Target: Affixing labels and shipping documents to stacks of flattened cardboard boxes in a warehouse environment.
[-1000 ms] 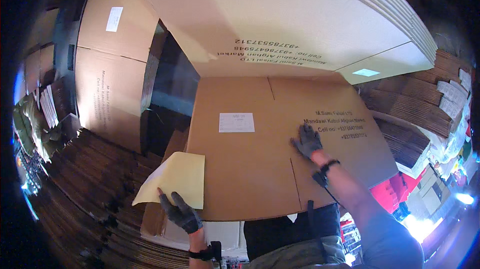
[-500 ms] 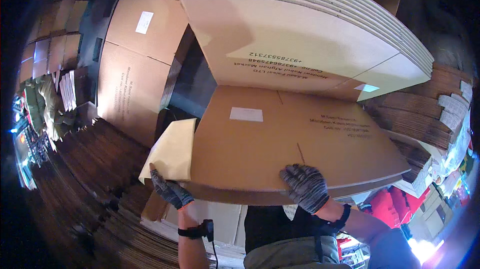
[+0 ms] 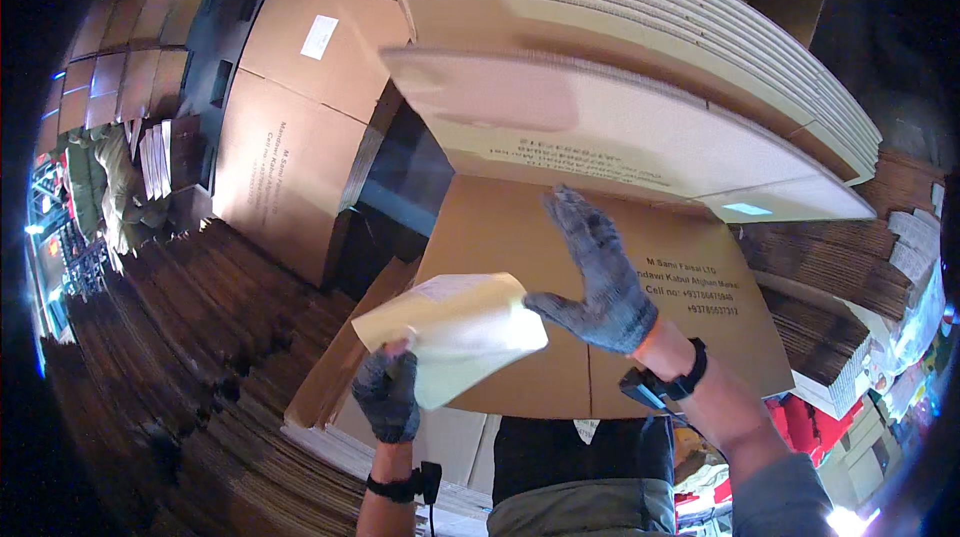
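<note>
Pale yellow paper (image 3: 450,327), in one or several sheets with a whitish upper part, is pinched at its left side by my left hand (image 3: 388,387). It is held tilted over the near left part of a flat brown cardboard sheet (image 3: 690,307) with dark print. My right hand (image 3: 600,277) is open above that cardboard, fingers stretched away from me. Its thumb tip is at the paper's right edge; whether it touches, I cannot tell. Both hands wear grey knitted gloves. Behind them a cardboard panel (image 3: 620,127) leans toward me, tilted away from an upright stack of cardboard sheets (image 3: 660,22).
Rows of flattened cardboard (image 3: 170,357) fill the left side. A large carton with a white label (image 3: 270,137) stands at the far left. More flattened cardboard (image 3: 810,337) is piled at right, beside red material (image 3: 810,427). Dark wrist straps are on both my forearms.
My left hand has lifted the yellow paper rightward over the cardboard. My right hand has left the near edge and opened. The front panel now tilts forward; the white label on the flat cardboard no longer shows.
</note>
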Tool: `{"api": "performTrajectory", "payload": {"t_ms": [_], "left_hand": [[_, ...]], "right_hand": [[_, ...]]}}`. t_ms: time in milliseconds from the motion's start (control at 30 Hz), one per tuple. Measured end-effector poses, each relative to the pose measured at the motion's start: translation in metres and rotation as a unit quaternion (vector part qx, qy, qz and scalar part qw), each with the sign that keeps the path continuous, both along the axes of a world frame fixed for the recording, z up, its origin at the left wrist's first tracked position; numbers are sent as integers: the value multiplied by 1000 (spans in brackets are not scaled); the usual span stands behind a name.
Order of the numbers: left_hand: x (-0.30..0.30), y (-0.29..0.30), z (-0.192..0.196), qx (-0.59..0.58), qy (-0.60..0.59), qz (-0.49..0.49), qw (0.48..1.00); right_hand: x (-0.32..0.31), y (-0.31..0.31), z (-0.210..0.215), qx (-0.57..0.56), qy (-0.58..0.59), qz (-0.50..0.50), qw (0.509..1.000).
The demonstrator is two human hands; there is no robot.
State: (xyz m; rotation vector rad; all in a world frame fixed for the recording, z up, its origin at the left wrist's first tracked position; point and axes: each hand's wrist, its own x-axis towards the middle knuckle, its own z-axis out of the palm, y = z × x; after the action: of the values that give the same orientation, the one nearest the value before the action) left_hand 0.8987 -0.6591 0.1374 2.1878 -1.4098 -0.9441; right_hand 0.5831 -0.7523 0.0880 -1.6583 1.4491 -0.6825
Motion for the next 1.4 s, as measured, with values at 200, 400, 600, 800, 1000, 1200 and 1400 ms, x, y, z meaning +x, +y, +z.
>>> {"api": "performTrajectory", "payload": {"t_ms": [200,400,600,800,1000,1200,1400], "left_hand": [[-17,-19,41,105,153,-125,975],[-17,-25,21,170,234,-102,952],[-57,-64,11,196,397,120,889],[-68,-76,-18,269,413,103,864],[-73,-90,-30,312,324,-99,888],[-85,-103,-23,392,427,50,813],[-80,-93,-44,435,458,98,769]], "right_hand": [[11,0,-38,425,-168,-1,890],[5,22,-48,349,-370,-122,852],[-7,32,-43,295,-248,-75,920],[-29,36,-31,281,-271,-71,918],[-60,-7,-19,413,-329,178,830],[-51,-14,-1,175,-236,227,929],[-63,-6,6,362,-258,226,867]]}}
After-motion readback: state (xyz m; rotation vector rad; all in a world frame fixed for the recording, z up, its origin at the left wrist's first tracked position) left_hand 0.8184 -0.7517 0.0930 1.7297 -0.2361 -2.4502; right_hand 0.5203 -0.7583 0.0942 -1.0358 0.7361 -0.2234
